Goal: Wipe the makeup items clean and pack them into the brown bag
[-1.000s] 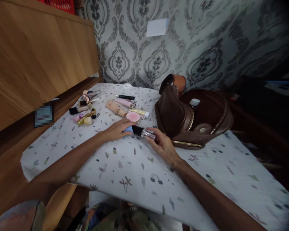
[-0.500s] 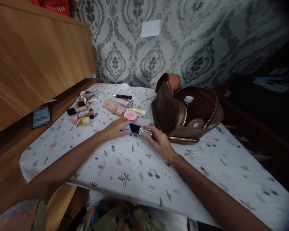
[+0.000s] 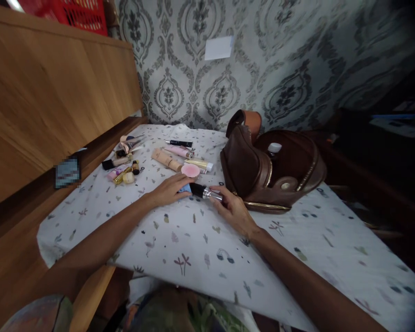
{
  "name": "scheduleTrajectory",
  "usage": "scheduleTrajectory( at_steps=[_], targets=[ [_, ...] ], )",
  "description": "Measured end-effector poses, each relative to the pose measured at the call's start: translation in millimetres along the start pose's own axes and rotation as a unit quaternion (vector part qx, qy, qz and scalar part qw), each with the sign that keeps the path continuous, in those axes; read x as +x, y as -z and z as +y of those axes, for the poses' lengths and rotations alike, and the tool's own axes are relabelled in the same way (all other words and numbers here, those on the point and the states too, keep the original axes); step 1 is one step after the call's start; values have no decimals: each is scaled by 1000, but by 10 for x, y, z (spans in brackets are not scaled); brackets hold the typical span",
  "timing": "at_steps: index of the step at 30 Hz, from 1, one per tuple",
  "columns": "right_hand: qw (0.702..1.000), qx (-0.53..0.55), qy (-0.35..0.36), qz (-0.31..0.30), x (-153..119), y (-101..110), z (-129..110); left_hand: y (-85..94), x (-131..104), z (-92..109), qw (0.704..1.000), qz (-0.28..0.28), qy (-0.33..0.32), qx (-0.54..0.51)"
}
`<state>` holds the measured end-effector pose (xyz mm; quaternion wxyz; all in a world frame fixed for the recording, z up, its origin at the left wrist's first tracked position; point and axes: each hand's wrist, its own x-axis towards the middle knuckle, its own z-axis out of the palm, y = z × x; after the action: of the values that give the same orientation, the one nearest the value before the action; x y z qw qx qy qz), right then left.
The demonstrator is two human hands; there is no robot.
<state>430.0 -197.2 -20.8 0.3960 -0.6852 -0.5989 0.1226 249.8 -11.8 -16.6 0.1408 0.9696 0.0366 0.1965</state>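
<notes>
My right hand (image 3: 237, 210) is closed round the silver handle end of what looks like a makeup brush (image 3: 198, 189), with a dark head and a shiny metal collar. The brush lies nearly level, just over the tablecloth. At its left end my left hand (image 3: 169, 189) is closed on a small light-blue piece (image 3: 185, 188), which may be a wipe; the fingers partly hide it. A round pink compact (image 3: 190, 171) lies right behind the left fingers. To the right of my right hand stands an unzipped brown leather bag (image 3: 245, 161).
Behind the hands lie a peach tube (image 3: 166, 159), a pink tube (image 3: 180, 151), a pale yellow tube (image 3: 199, 164) and a black pen-like tube (image 3: 179, 143). Several small cosmetics (image 3: 124, 175) cluster at left. A white-capped bottle (image 3: 274, 150) shows inside the bag. A wooden cabinet (image 3: 62, 83) borders the left.
The whole view has shifted slightly, so everything sits a little lower and further right. Both hands keep the same hold on the brush and the blue piece.
</notes>
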Motion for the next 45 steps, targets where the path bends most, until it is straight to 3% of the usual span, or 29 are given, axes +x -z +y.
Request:
scheduleTrajectory(
  at_steps=[11, 23, 29, 34, 40, 45],
  targets=[
    [1000, 5, -5, -8, -5, 5, -18, -12, 4, -10, 1000, -2, 5, 6],
    [995, 80, -49, 25, -15, 17, -52, 68, -6, -68, 999, -21, -18, 24],
    [991, 110, -72, 31, -10, 5, -92, 23, 37, 185, 998, 44, -40, 22],
    [992, 109, -55, 29, -15, -6, -89, -74, 86, 374, 997, 38, -52, 35],
    [992, 111, -63, 23, -10, -15, -45, -57, 76, 227, 998, 0, 5, 55],
    [993, 103, -34, 35, -8, -31, -12, -69, 51, 146, 999, 6, 19, 49]
  ],
)
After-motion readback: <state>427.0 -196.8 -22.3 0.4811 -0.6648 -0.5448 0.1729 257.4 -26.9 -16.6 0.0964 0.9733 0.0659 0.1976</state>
